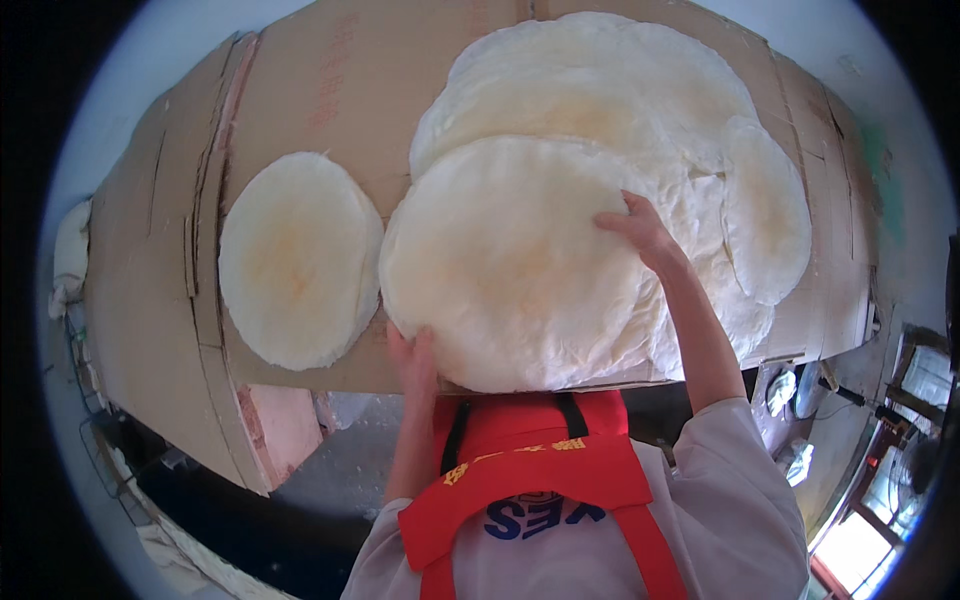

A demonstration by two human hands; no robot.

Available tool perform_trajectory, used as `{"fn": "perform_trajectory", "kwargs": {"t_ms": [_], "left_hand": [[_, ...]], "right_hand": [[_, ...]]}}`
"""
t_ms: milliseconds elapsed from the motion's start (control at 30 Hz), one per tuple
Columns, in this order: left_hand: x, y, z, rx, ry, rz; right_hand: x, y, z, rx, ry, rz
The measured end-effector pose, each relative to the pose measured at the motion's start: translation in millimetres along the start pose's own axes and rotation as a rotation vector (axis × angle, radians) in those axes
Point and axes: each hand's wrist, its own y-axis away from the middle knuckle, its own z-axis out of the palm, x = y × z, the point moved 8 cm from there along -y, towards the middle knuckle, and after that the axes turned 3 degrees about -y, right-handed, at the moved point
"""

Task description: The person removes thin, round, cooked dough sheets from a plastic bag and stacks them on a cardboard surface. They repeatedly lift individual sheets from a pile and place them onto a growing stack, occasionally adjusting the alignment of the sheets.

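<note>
A large round pad of white fibre wadding, yellowish at its middle, lies before me and overlaps more wadding behind and to the right. My left hand is at its lower left edge, thumb and a finger apart; whether it pinches the rim is not clear. On the pad's upper right part rests my right hand, thumb and forefinger spread, other fingers partly hidden. To the left is a separate round pad, close beside the large one. A smaller oval pad overlaps the wadding at the far right.
Cardboard sheets with creases and raised seams cover the table. Its near edge runs just in front of my red apron. A pinkish panel shows below the edge at left. A white bundle is at the far left.
</note>
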Motion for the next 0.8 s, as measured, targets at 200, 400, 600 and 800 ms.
{"fn": "perform_trajectory", "kwargs": {"t_ms": [200,400,600,800], "left_hand": [[30,-33,0,-0.109,0.134,-0.243],[15,-40,-1,-0.152,0.197,-0.155],[35,-36,-39,0.018,0.020,0.082],[122,-94,-190,0.127,0.080,0.150]], "right_hand": [[-2,9,-6,-0.030,-0.119,-0.051],[20,-2,-3,-0.028,-0.152,-0.007],[-24,-9,49,-0.217,-0.096,-0.024],[-92,-34,211,-0.429,-0.354,-0.073]]}}
